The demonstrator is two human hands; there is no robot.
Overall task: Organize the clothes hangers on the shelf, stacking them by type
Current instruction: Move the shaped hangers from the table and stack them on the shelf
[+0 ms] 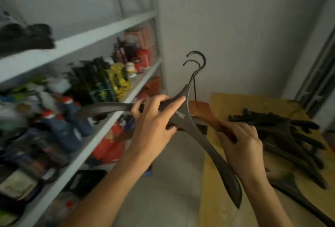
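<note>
Between hands, curved matte-black hanger (192,128)

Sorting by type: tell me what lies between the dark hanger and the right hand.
In the head view, a brown wooden hanger sits behind the dark hanger; the right hand grips its arm.

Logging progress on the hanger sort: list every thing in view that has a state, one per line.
Left hand: closed around the dark hanger.
Right hand: closed around the brown wooden hanger.
Dark hanger: held up, tilted, hook upward.
Brown wooden hanger: held behind the dark one.
Pile of dark hangers: lying loosely on the yellow table, not neatly stacked.
</note>
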